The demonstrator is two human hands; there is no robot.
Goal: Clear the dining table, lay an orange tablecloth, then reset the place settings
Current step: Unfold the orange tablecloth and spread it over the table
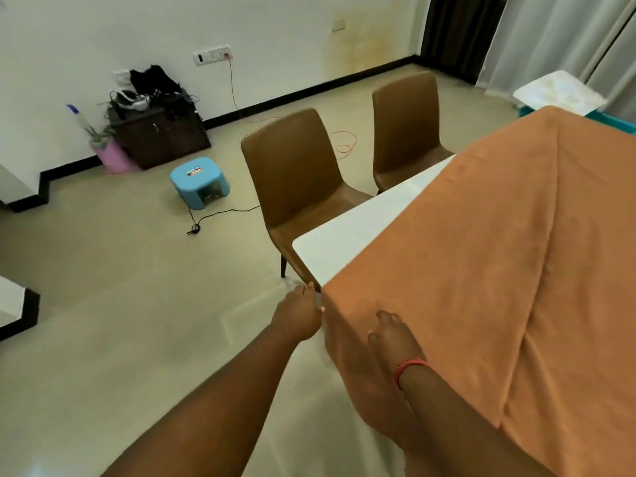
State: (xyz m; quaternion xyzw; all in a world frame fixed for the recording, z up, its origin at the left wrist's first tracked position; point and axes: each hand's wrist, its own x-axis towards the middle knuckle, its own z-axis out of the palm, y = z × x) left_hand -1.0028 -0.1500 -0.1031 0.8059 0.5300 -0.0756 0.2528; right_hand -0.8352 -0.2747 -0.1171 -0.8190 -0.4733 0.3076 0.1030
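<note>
Your counter (361,228) is bare of dishes, so the clearing looks done, and the orange tablecloth (481,253) is on it and covers most of the top. It isn't square yet, though: a white strip of counter shows along the left edge beside the two brown chairs (296,173), and a long crease runs down the cloth on the right. So by my reading you're mid-lay, about halfway through, with the whole reset of place settings to come; no plates or cutlery are in view anywhere. Down at the near left corner, your left hand (299,315) grips the cloth's hanging edge, fingers curled on it. Your right hand (392,335) lies just beside it on the draped cloth, fingers bent; whether it pinches or only presses, I can't tell.
</note>
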